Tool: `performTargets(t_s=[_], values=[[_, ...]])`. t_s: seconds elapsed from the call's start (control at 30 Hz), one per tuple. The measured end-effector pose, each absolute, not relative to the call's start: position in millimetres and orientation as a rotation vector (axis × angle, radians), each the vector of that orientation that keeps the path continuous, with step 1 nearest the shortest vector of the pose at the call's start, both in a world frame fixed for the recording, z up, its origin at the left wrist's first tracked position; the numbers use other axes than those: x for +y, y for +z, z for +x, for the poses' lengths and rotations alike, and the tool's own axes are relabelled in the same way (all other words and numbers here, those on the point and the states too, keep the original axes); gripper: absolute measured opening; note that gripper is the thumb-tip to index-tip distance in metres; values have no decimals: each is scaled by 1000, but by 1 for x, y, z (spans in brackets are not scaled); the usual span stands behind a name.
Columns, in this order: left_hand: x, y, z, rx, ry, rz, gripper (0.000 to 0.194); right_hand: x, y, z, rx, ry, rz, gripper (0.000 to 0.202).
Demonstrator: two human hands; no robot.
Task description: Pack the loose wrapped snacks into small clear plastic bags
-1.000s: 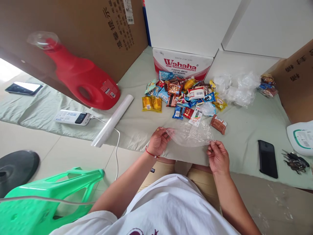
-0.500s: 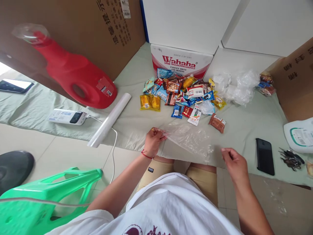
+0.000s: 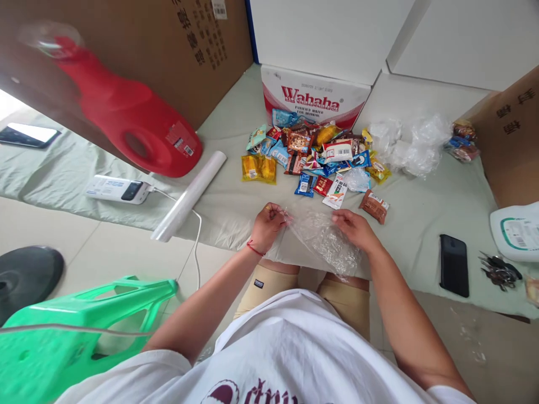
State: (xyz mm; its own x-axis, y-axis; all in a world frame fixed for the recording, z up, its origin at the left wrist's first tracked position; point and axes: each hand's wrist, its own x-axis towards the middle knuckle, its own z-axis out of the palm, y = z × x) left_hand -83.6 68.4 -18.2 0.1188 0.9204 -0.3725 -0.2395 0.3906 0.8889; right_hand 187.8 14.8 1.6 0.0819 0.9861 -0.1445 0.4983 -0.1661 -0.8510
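My left hand [image 3: 268, 225] pinches the clear plastic [image 3: 323, 234]; whether my right hand [image 3: 357, 230], opposite that pinch, holds it I cannot tell, so light tension seems best.

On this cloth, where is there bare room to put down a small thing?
Bare cloth lies between the lone brown packet and the phone beside the keys, and between the plastic roll and the left hand. Snack packets crowd the Wahaha box's front.
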Motion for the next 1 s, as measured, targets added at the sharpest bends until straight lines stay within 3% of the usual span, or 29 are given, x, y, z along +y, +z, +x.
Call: performTargets(t_s=[0.2,0.43,0.67,1.0], values=[[74,-21,-75,1179,989,818,24,7,1,190,-1154,1139,-1685,40],[87,-15,-53,1128,977,949,17,1,-3,196,-1150,930,-1825,54],[93,-11,-52,1035,968,997,14,15,-4,201,-1084,1285,-1734,57],[109,-21,-43,1170,959,1084,8,5,-3,194,-1350,653,-1602,30]])
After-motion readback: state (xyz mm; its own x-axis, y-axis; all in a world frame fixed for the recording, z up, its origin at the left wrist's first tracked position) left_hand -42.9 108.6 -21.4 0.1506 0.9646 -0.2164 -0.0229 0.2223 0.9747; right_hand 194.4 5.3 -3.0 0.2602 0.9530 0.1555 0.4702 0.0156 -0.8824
